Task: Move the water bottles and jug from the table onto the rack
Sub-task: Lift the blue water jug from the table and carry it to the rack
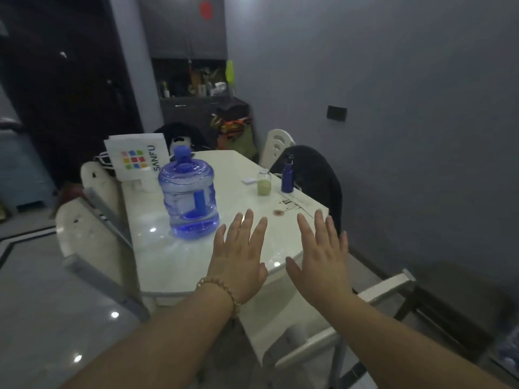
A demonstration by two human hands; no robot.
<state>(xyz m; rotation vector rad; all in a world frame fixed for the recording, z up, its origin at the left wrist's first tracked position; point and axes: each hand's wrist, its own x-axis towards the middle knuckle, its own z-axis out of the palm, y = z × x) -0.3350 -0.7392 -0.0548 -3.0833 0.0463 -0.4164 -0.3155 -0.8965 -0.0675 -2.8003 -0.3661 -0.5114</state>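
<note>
The left hand [238,256] and right hand [323,259] are held flat above the near end of the glossy white table [179,265], fingers straight and spread, nothing gripped; no lifting is judged to have begun. The large translucent blue plastic water jug [188,197] is stood upright near the left hand; the slim dark blue metal bottle [288,175] and the small clear bottle of pale green liquid [264,182] are set farther back, near each other. A reach to the jug is probably called for next, likely two-handed; no rack can be identified.
</note>
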